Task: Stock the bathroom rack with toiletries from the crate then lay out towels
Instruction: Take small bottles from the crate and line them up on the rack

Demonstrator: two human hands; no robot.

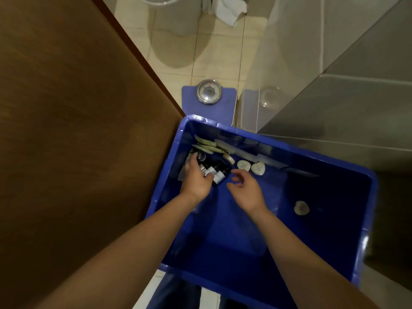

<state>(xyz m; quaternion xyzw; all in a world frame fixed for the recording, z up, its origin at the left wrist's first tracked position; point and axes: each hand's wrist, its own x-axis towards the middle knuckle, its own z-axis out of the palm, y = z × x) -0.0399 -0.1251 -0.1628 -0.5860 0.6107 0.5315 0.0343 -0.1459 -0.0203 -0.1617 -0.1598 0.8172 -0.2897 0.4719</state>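
Here, the left hand [196, 178] curls its fingers round dark bottles [219, 169] in a corner of the crate [223, 230]. The right hand [244, 189], just beside it, hangs loosely spread and empty; soaps [243, 164] lie just beyond its fingertips.

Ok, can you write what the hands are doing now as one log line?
step: picking toiletries | left hand: grips dark bottles in blue crate | right hand: open, empty, alongside
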